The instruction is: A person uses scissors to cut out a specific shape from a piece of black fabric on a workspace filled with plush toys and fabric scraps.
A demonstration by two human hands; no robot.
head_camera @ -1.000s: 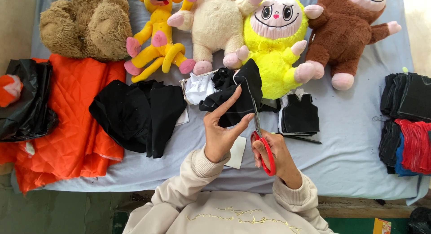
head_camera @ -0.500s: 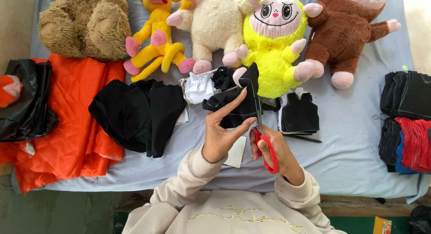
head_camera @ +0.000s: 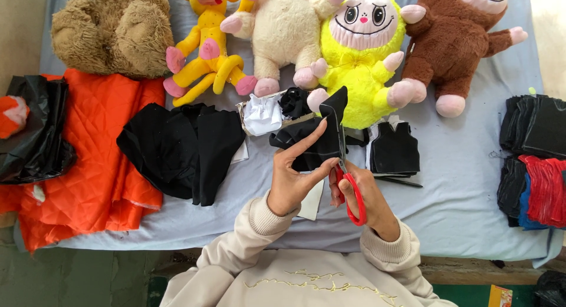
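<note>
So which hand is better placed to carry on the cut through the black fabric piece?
Right. The right hand already holds the red-handled scissors, blades up against the black fabric piece. The left hand pinches that piece, keeping it held up.

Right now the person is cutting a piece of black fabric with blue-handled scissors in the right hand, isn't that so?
Not quite: the head view shows the scissors have red handles, not blue. The right hand does work them on the black fabric, which the left hand holds.

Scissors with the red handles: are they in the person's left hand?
No, the red-handled scissors sit in the right hand, while the left hand holds the black fabric piece being cut.
</note>
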